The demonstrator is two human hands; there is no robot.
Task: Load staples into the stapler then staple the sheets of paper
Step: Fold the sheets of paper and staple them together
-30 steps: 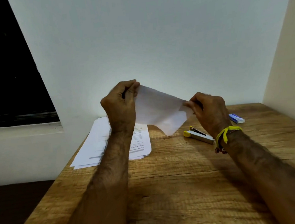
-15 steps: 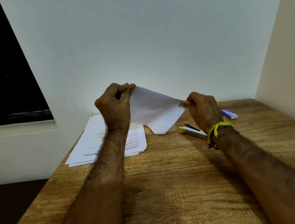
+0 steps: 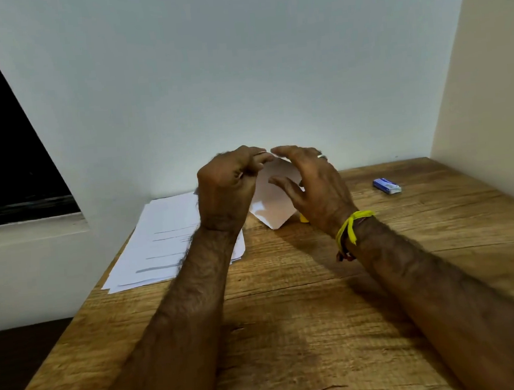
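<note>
Head view: my left hand (image 3: 227, 188) pinches the folded sheet (image 3: 273, 202), right hand (image 3: 313, 187) loose-fingered (stapler (image 3: 304, 218) mostly hidden); stapling comes next.

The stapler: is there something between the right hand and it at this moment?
Yes. Only the yellow tip of the stapler shows. The held sheet, pinched by the left hand, hangs over it, and the open right hand is up beside that sheet, covering the rest from view.
</note>
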